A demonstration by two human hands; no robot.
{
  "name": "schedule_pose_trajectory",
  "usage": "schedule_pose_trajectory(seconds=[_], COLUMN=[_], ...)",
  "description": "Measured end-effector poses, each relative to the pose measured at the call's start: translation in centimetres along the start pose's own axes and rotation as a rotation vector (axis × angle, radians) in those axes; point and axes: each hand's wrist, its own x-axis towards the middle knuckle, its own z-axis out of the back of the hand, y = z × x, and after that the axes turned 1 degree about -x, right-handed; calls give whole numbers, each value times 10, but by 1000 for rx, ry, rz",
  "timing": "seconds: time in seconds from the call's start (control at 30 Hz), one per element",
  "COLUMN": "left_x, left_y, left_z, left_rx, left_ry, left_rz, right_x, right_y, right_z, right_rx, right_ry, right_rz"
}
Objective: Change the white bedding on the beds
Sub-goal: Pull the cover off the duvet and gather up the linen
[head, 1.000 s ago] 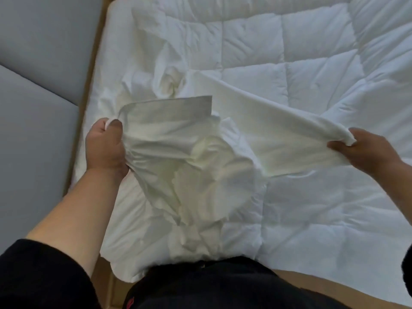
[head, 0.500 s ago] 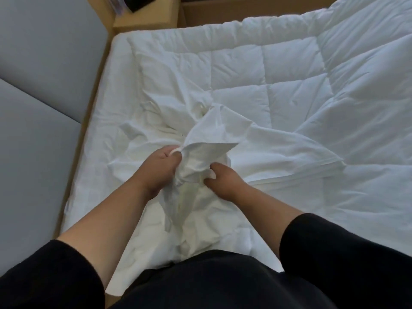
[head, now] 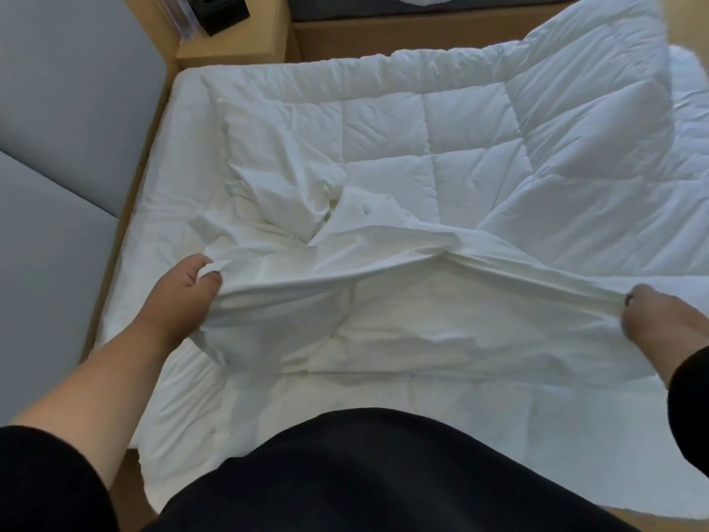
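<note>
Both hands, left hand [head: 188,289] and right hand [head: 652,316], grip the sheet [head: 383,263] edge taut; the bunched knot beyond them could snag.

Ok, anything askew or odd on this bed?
The quilted duvet has its far right corner folded back over itself. The white sheet, stretched between left hand and right hand, is bunched mid-bed.

The one camera sits on my head, looking forward and steeply down over my dark-clothed torso at 6 o'clock. The bed [head: 268,120] fills the view close up, running toward 12 o'clock; a wooden nightstand [head: 230,48] shows at 11 o'clock.
</note>
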Motion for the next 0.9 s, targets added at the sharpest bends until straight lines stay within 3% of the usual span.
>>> schedule_pose_trajectory(seconds=[0.07,0.13,0.2,0.23,0.27,0.33,0.4,0.47,0.53,0.6,0.63,0.67,0.7,0.77,0.8,0.83,0.9], left_x=[-7,-15,-24,-31,-37,-47,-51,-49,-47,-42,-37,-32,-23,-2,9,16,23], left_y=[-6,-16,-29,-35,-39,-47,-51,-52,-49,-43,-43,-44,-47,-58,-67,-77,-92], left_z=[-10,-20,-32,-37,-43,-52,-59,-61,-56,-44,-36,-29,-23,-16,-18,-23,-48], left_rx=[-60,-75,-60,-60,-73,-65,-4,32,12,13,27,7,-36,-158,-179,-125,198], left_ry=[44,118,217,281,348,479,552,614,761,938,934,850,667,188,74,76,266], left_rz=[33,36,1,-18,-43,-89,-157,-171,-77,33,69,73,65,46,42,27,-29], right_x=[-68,-94,-112,-127,-143,-169,-172,-169,-166,-176,-190,-210,-229,-266,-281,-294,-312], right_y=[55,111,165,192,218,266,304,334,353,363,364,361,356,345,340,336,332], right_z=[34,38,34,34,37,46,48,56,74,101,113,126,132,129,124,120,116], right_rx=[-132,-79,267,540,832,1213,1473,1599,1578,1572,1587,1597,1544,1266,1099,952,739], right_ry=[-2,54,278,465,668,927,1064,1049,851,572,511,518,549,622,665,695,762], right_rz=[-26,50,185,211,187,121,86,-34,-65,96,210,347,509,846,996,1098,1189])
